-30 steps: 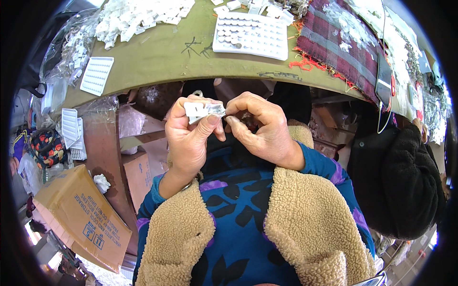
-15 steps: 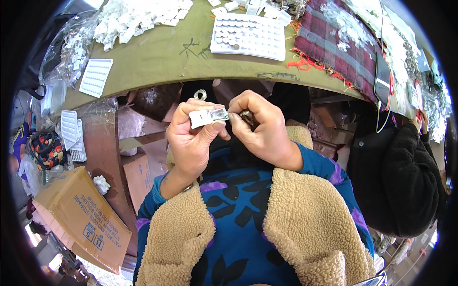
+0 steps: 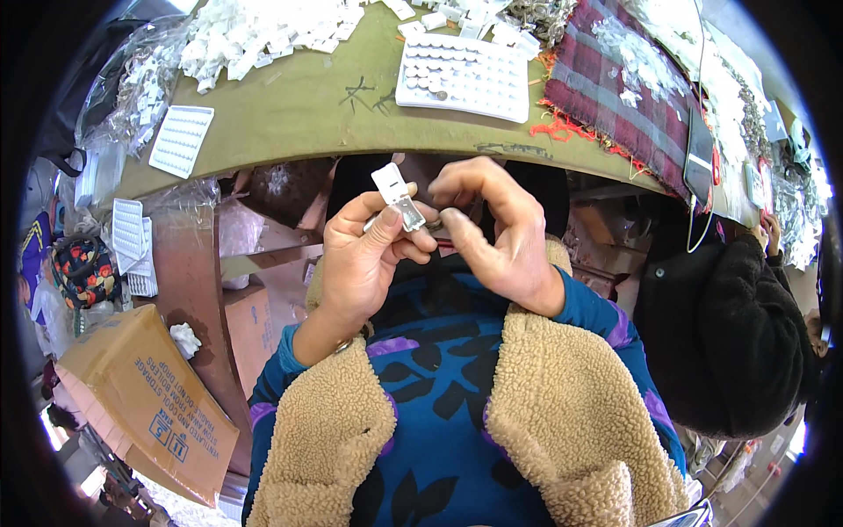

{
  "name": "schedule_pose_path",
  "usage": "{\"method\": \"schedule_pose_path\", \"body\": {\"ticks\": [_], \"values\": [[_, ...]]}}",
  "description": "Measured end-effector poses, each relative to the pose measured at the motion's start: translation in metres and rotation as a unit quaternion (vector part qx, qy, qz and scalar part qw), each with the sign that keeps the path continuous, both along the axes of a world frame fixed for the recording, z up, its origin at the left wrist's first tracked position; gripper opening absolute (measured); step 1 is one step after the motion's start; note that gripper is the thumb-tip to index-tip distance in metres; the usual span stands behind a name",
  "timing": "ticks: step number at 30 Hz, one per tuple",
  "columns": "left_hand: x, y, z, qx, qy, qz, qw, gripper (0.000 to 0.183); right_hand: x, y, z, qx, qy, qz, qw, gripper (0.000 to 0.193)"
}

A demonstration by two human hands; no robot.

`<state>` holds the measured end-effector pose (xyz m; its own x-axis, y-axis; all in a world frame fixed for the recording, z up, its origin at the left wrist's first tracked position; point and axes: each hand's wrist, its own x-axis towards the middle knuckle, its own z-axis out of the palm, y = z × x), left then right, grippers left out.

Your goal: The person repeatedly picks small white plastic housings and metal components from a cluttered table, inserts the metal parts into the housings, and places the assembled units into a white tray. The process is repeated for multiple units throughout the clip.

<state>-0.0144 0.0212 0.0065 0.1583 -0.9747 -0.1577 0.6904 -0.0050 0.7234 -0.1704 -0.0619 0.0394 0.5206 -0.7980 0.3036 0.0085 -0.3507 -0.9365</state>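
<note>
"Where could a hand reach in over the counter [image 3: 299, 127]?"

"Across its near edge: a bare green stretch runs between the small white tray [image 3: 181, 141] at left and the large white tray [image 3: 496, 92]."

"And farther back?"

"A heap of white pieces [image 3: 255, 39] blocks the left. The checked cloth [image 3: 597, 97] lies right of the large white tray, its red fringe [image 3: 566, 132] narrowing the gap."

"Far right?"

"A dark phone [image 3: 698, 176] and a white cable [image 3: 703, 230] obstruct the edge, with a neighbour's black sleeve [image 3: 746, 325] nearer in."

"Between the two hands?"

"Tight. The left hand [image 3: 358, 263] holds a white card [image 3: 386, 176] up just beside the right hand's [image 3: 505, 241] fingertips; whether the hands touch, I can't tell."
</note>
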Motion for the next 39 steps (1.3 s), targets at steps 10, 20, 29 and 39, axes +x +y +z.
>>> {"method": "schedule_pose_path", "body": {"ticks": [10, 20, 29, 39], "values": [[0.002, -0.011, 0.008, 0.060, -0.135, -0.042, 0.988, 0.026, 0.008, -0.016, 0.007, 0.003, 0.095, 0.013, 0.995, 0.012], [0.020, -0.049, 0.014, 0.026, 0.032, -0.144, 0.989, 0.034, -0.008, -0.087, 0.021, -0.229, 0.146, -0.133, 0.953, 0.018], [0.021, -0.056, 0.002, 0.056, 0.071, -0.162, 0.983, 0.034, 0.014, -0.101, 0.005, -0.237, 0.213, -0.098, 0.943, 0.021], [0.028, -0.057, -0.002, 0.051, 0.117, -0.142, 0.982, 0.036, 0.014, -0.117, 0.017, -0.364, 0.221, 0.059, 0.903, 0.039]]}}
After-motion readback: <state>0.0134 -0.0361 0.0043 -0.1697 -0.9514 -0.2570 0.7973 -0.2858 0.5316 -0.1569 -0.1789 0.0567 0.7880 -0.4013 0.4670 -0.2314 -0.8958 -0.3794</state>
